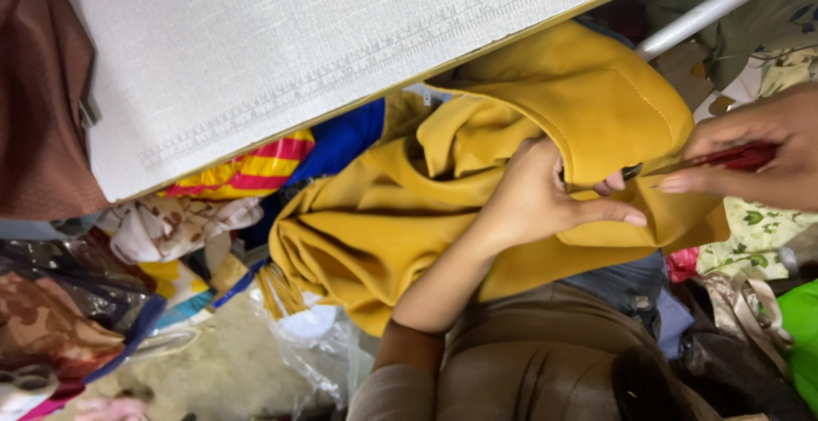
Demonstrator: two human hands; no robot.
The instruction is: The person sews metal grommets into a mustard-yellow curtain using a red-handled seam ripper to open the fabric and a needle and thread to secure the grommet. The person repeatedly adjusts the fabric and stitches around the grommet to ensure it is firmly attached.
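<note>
Mustard-yellow folded fabric garment [511, 174] is lying between both hands: left hand [537, 195] is pinching its edge closed, right hand [758, 152] is gripping red-handled scissors [724, 159] just beside.

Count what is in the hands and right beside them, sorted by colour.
Mustard yellow: 1, the cloth held by the left hand.
Red: 1, the handled tool in the right hand.
White: 1, the board.
Red and yellow striped: 1, the striped fabric.
Blue: 1, the blue fabric.
Total: 5

White table [256, 54], striped cloth [256, 170], perhaps plastic bags [307, 344].
</note>
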